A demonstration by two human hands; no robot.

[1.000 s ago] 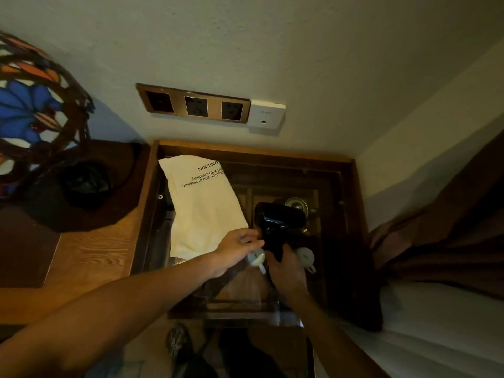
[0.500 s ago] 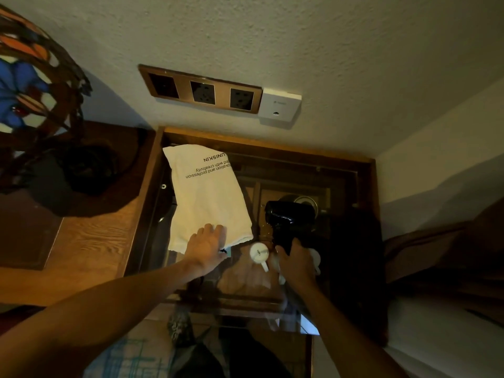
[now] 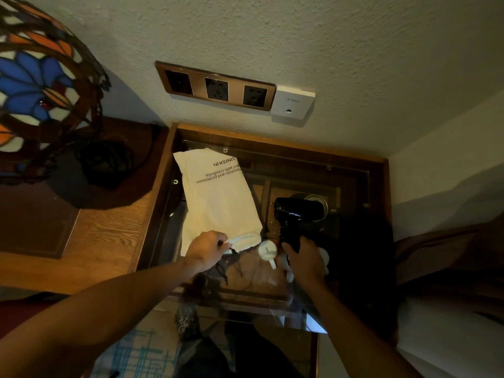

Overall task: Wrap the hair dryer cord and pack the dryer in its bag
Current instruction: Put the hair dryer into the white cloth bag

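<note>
A cream cloth bag (image 3: 218, 197) with black print lies flat on the glass-topped table (image 3: 357, 170), its open end toward me. My left hand (image 3: 207, 248) pinches the bag's near edge by the dark drawstring. My right hand (image 3: 306, 259) grips the handle of the black hair dryer (image 3: 297, 212), whose barrel points away from me, to the right of the bag. The white plug (image 3: 266, 251) lies between my hands. Most of the cord is hidden under my right hand.
A stained-glass lamp (image 3: 41, 85) stands on the wooden surface (image 3: 103, 241) at the left. A row of wall sockets (image 3: 215, 88) and a white wall box (image 3: 293, 107) sit above the table. Dark cloth (image 3: 362, 266) lies at the table's right.
My left hand left the plug beside the dryer, went left onto the bag and now pinches its near edge. My right hand keeps hold of the dryer handle.
</note>
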